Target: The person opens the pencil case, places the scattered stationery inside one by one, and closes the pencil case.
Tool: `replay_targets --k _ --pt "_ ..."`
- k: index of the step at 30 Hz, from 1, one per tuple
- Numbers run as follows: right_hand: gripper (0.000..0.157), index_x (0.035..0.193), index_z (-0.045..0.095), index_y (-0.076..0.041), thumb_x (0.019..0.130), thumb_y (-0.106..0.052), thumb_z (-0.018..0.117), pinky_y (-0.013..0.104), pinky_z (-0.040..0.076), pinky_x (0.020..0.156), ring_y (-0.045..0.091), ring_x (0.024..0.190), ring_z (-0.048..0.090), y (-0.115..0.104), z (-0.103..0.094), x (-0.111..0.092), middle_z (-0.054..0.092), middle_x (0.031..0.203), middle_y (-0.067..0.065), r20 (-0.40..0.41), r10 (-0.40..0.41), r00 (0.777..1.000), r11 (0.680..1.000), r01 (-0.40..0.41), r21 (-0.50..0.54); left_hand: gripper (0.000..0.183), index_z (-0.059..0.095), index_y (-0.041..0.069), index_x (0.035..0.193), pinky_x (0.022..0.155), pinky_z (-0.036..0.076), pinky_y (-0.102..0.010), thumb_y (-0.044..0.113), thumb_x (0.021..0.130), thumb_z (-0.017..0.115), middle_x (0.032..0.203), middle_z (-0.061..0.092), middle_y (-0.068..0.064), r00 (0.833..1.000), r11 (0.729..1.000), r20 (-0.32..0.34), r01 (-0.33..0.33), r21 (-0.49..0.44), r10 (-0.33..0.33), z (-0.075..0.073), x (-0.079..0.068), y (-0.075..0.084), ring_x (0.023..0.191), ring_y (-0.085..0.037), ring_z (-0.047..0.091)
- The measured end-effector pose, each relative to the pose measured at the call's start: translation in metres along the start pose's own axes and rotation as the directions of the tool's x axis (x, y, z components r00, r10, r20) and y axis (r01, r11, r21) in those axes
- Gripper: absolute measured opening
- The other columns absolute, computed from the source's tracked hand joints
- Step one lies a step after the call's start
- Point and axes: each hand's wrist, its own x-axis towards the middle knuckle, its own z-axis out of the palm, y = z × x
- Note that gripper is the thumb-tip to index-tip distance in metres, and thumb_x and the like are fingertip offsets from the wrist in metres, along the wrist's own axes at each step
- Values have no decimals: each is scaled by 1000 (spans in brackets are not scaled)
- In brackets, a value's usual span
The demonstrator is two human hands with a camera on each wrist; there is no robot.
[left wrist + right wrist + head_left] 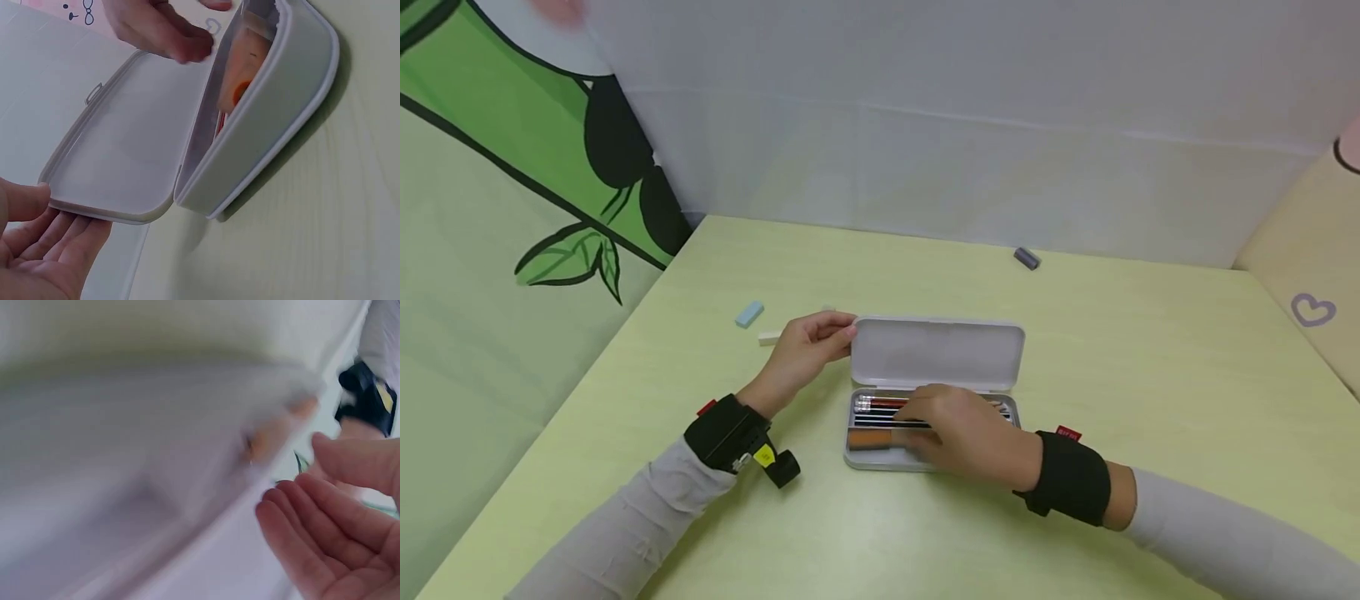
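Observation:
A white pencil case (848, 460) lies unfolded on the table, its lid (937, 352) raised at the back. At the lid's left end my left hand (805, 354) pinches the edge; in the left wrist view the thumb is on the inner side and the fingers behind. Several pencils (880, 402) lie in the case's rear compartment. A thick orange marker-like tube (870, 439) lies at the left of the front compartment. My right hand (962, 429) hovers over the case beside this tube, thumb and fingers apart with nothing between them, and hides the case's right part.
Left of the case are a light blue block (749, 314) and a white block (768, 338), like erasers. Near the table's back edge lies a small dark grey block (1027, 258). A white cloth wall (955, 175) stands behind the table.

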Motion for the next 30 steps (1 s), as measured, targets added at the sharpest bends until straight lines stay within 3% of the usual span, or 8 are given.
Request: replay_targets --k 4,7,9,12,17,21,27,30 --pt "22 102 72 -5 84 -16 75 26 59 75 14 85 67 11 -25 2 72 93 4 -154 -42 987 998 34 -58 33 56 -5 127 94 57 -34 11 98 55 122 63 -26 1000 999 14 9 41 -10 3 -3 -7 104 -20 68" --pt "20 99 72 -3 82 -12 76 29 59 70 17 80 67 28 -51 7 72 89 8 -315 -76 946 992 41 -116 33 56 -8 126 91 59 -33 8 97 54 119 63 -28 999 997 29 12 78 -14 6 -5 -13 102 -22 69" --pt "18 97 73 -3 81 -10 76 31 59 69 19 78 66 43 -69 10 72 87 9 -393 -67 917 989 10 -145 32 56 -10 125 90 60 -32 7 97 54 118 64 -29 999 995 31 5 99 -8 7 -5 -16 102 -25 69" --pt "16 98 73 -1 83 -7 74 36 58 70 24 78 66 71 -94 16 72 88 14 -449 -7 894 982 -78 -172 32 56 -10 124 90 60 -32 7 97 54 117 64 -29 1000 994 27 -7 112 4 7 -4 -18 103 -29 68" --pt "19 101 71 5 86 -7 70 45 57 74 33 81 66 126 -127 27 71 93 23 -450 161 878 953 -257 -161 31 57 -10 123 89 60 -33 6 97 55 115 65 -29 1000 990 19 -2 138 0 5 -5 -18 102 -31 69" --pt "23 102 70 9 88 -9 67 50 55 76 38 83 64 168 -142 32 69 93 29 -412 297 861 914 -382 -140 31 57 -10 122 89 60 -31 7 96 56 115 65 -29 1000 991 26 8 137 -12 6 -6 -18 102 -29 69" --pt "31 106 67 12 90 -14 64 53 53 77 42 86 61 209 -144 36 66 98 33 -334 431 838 861 -493 -127 30 57 -11 121 89 60 -33 5 96 55 115 65 -29 999 990 26 17 138 -20 7 -6 -17 102 -30 69" --pt "36 109 66 14 91 -17 63 55 52 80 45 90 60 225 -141 39 65 103 34 -272 510 816 823 -555 -123 30 57 -12 121 89 60 -33 4 96 55 115 65 -30 999 991 23 24 131 -28 9 -5 -16 101 -30 69"
